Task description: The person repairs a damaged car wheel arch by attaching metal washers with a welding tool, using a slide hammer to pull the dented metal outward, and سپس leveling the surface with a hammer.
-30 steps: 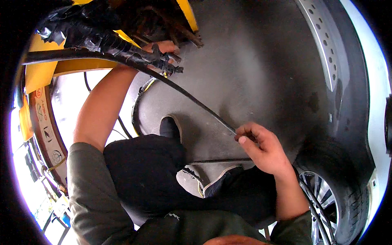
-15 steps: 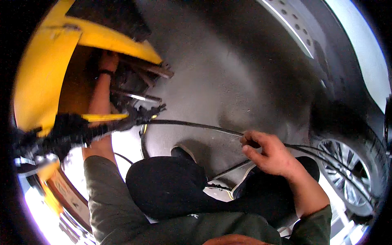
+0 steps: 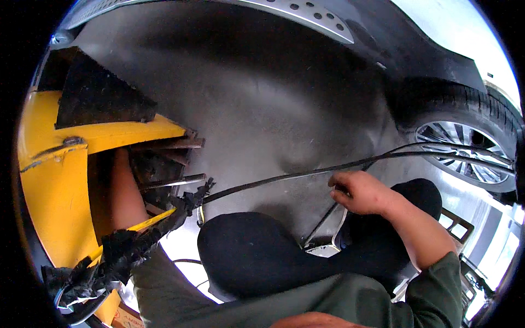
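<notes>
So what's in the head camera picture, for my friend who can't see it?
A person's right hand grips a thin black cable running across a grey floor. Their left arm reaches inside a yellow machine; that hand is hidden. A car wheel sits right.

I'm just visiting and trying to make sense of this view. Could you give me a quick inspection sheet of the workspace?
Surface: grey concrete floor, shadowed under the car.
Job's things: a thin black cable stretched from a taped bundle of black wiring toward the car wheel.
Clutter: a flat metal frame on the floor by the knees.
Hands: the right hand is closed on the cable; the left forearm reaches into the yellow machine, and its hand is hidden.
Cables: more thin lines run past the wheel; a loose one lies on the floor near the left knee.
Surroundings: a dark car body and a perforated metal step.
</notes>
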Demonstrator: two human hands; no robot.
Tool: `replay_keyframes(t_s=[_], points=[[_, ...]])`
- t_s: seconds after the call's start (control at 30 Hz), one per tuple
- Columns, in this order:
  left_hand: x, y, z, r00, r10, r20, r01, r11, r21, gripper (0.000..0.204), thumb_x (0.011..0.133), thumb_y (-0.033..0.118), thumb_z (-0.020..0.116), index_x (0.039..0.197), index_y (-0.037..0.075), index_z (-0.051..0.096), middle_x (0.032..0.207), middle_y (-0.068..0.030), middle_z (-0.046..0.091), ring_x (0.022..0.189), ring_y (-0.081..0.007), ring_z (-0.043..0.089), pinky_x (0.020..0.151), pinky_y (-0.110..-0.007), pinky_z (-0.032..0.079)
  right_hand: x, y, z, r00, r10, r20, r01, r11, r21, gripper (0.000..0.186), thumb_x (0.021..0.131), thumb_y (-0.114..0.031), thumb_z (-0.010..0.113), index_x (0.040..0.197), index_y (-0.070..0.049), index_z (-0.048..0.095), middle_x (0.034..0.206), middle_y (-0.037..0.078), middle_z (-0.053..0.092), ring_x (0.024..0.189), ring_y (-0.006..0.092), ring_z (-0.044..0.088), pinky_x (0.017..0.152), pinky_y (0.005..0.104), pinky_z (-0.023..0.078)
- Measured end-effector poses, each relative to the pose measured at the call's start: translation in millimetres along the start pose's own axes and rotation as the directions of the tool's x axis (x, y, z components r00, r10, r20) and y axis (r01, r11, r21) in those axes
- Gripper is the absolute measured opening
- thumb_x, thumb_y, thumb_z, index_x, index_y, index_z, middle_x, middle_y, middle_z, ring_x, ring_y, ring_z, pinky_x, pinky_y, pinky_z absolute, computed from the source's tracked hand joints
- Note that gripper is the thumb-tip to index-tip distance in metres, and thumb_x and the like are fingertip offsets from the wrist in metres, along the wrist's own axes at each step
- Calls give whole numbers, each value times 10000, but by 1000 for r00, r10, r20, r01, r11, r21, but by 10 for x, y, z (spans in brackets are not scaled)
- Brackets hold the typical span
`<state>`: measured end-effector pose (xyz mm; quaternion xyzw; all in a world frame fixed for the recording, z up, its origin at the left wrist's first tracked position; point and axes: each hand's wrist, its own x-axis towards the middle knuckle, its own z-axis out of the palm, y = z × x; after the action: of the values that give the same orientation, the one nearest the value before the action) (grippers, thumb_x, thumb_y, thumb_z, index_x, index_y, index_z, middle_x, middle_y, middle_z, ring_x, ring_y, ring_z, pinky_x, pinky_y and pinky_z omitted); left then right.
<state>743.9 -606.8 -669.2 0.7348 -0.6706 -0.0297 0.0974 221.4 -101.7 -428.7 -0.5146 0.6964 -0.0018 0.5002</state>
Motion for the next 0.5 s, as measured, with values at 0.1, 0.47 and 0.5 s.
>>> replay_keyframes(t_s=[0.1,0.47,0.5], points=[[-36,-135,-113,998,36,-45,-35,999,24,428,1044,317,485,1346,31,588,1192,-224,687,1045,-429,657,884,-509,527,36,-28,59,999,-29,36,30,999,-28,369,936,-303,656,1162,-12,650,1021,251,708,986,454,666,857,523,533],[-1381,-1121,-1404,934,264,-239,-98,836,541,425,1039,328,495,1290,16,638,1217,-168,692,1032,-348,673,882,-480,540,141,-280,-176,968,-253,-3,253,968,6,297,944,-277,644,1121,-38,649,938,215,698,918,417,668,792,515,515],[-1692,-1033,-1518,949,248,-194,-79,783,617,437,1034,346,499,1295,24,637,1261,-148,677,1063,-320,665,910,-467,534,179,-236,-206,969,-245,9,245,969,-16,302,948,-288,639,1120,-41,650,942,218,698,919,418,668,792,519,513]])
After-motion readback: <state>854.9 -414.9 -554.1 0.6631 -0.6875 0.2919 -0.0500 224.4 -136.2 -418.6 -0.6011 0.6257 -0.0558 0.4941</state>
